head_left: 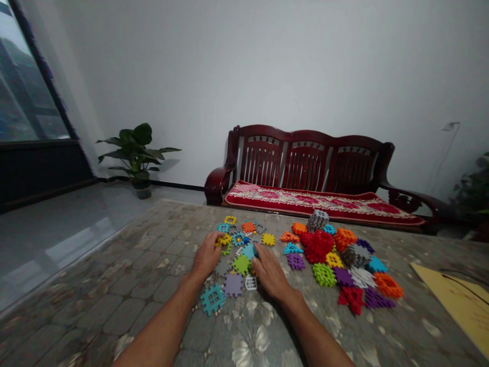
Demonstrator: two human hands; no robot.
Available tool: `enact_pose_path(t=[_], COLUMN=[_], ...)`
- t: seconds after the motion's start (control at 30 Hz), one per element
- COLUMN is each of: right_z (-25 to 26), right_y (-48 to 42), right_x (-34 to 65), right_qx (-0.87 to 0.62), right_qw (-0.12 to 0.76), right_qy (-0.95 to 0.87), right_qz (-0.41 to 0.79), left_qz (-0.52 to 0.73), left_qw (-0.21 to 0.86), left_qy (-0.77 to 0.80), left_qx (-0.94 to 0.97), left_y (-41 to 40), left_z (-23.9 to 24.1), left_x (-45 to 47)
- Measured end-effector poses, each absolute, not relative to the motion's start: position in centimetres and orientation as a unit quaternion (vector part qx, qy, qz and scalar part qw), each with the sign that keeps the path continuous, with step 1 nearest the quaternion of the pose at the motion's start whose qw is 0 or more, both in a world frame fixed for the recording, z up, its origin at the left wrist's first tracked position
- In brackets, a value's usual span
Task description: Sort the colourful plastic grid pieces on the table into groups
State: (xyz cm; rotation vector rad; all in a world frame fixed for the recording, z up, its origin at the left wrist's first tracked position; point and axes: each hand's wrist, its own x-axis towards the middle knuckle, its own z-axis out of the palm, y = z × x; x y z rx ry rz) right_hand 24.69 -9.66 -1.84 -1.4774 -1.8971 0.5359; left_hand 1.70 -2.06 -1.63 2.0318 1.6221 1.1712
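Observation:
Many coloured plastic interlocking tiles lie scattered on a patterned table top [160, 285]. My left hand [207, 256] rests among the left group, its fingers curled on a yellow tile [223, 239]. My right hand [269, 273] lies just to the right, fingers closed on a light blue tile [249, 251]. Between the hands sit a green tile [242, 264], a purple tile [233, 284] and a small white tile [250, 282]. A teal tile [213, 298] lies near my left wrist.
A bigger heap of tiles, with a red cluster [317, 245], spreads to the right. A yellow sheet [456, 300] lies at the table's right edge. Behind stand a dark wooden bench [305, 163] with a red cushion and a potted plant [137, 153].

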Motion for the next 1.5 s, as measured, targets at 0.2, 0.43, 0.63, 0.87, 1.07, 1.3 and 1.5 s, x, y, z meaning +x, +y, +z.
enact_pose_path(t=[0.2,0.43,0.63,0.87,1.07,1.3,1.5], right_z=[-2.7,-3.5,-3.5,-3.5,-2.5,-1.6,-1.2], right_y=[-9.1,-8.7,-8.7,-8.5,-9.5,-9.9,-9.6], right_x=[26.0,26.2,26.4,26.4,25.9,25.9,26.6], right_qx=[-0.565,-0.586,-0.574,-0.574,-0.597,-0.605,-0.613], right_qw=[0.486,0.521,0.553,0.599,0.515,0.478,0.406], right_qy=[-0.627,-0.587,-0.558,-0.498,-0.571,-0.614,-0.663], right_qz=[0.228,0.2,0.232,0.254,0.227,0.17,0.143], left_qz=[0.447,0.453,0.43,0.451,0.388,0.259,0.295], left_qw=[0.167,0.203,0.227,0.214,0.183,0.134,0.149], left_qy=[0.548,0.519,0.459,0.452,0.398,0.383,0.388], left_qx=[0.686,0.696,0.744,0.739,0.811,0.876,0.86], left_y=[-1.7,-2.0,-2.8,-3.2,-5.7,-6.8,-6.0], left_z=[-2.0,-1.7,-1.1,-0.8,1.2,1.6,0.7], left_x=[1.5,1.6,2.2,2.1,3.7,4.9,4.1])
